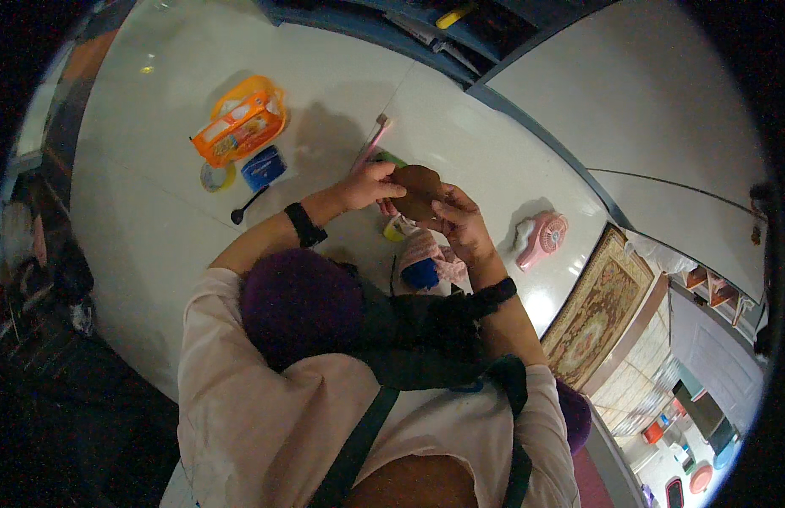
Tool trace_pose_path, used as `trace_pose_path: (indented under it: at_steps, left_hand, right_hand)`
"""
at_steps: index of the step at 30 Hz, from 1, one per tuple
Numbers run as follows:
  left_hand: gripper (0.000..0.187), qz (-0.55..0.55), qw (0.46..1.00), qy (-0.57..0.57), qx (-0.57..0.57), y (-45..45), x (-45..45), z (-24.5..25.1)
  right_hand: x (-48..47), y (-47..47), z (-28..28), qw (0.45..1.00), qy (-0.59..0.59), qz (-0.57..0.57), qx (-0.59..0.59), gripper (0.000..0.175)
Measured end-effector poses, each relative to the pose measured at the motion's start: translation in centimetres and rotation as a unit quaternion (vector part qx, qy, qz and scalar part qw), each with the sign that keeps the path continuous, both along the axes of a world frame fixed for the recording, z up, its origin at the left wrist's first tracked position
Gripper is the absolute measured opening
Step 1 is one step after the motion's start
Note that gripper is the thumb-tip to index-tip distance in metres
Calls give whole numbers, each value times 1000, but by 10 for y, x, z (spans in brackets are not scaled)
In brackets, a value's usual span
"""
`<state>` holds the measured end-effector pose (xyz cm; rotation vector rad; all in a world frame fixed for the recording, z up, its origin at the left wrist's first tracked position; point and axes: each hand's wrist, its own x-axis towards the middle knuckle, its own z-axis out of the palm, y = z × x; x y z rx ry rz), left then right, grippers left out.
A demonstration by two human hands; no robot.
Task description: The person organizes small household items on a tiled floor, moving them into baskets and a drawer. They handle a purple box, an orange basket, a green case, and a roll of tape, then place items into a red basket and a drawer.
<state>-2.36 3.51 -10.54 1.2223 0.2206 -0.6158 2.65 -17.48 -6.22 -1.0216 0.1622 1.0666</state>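
Note:
Between both hands is a flat brown rounded object, perhaps a leather or foam piece (pixel 417 192). My left hand (pixel 369 185) grips its left edge, with the thumb on top. The right edge is pinched by the fingers of my right hand (pixel 459 214). A pink toothbrush (pixel 375 140) lies on the floor beyond my left hand, beside a partly hidden green object (pixel 389 158). Under the hands stands a small yellow and white container (pixel 396 228), partly covered from view. Nearer my body is a pink knitted cloth (pixel 424 248) with a blue round object (pixel 420 273).
On the pale floor at left lie an orange wipes packet (pixel 237 130), a blue packet (pixel 264 168), a tape roll (pixel 217 177) and a black spoon-like tool (pixel 239 214). A pink handheld fan (pixel 543 239) lies right, near a patterned rug (pixel 596 311). A dark-framed cabinet (pixel 532 130) borders the far side.

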Motion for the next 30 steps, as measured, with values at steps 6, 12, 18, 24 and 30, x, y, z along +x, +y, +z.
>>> trace_pose_path:
  at_steps: [6,12,18,24,30]
  left_hand:
    - [33,-31,999,35,12,9,7,14]
    - [20,3,781,-467,415,21,10,45]
    - [19,41,636,-623,455,31,6,68]
    - [19,18,591,-652,474,32,4,75]
    - [19,4,579,-655,486,32,3,81]
  right_hand:
    - [12,-30,-28,997,-30,-51,-50,30]
    - [-24,-57,-83,703,-430,358,-440,45]
    - [-65,-69,-96,584,-413,501,-487,49]
    - [-64,-72,-109,570,-444,497,-480,34]
    - [-37,-84,-113,806,-346,312,-364,13]
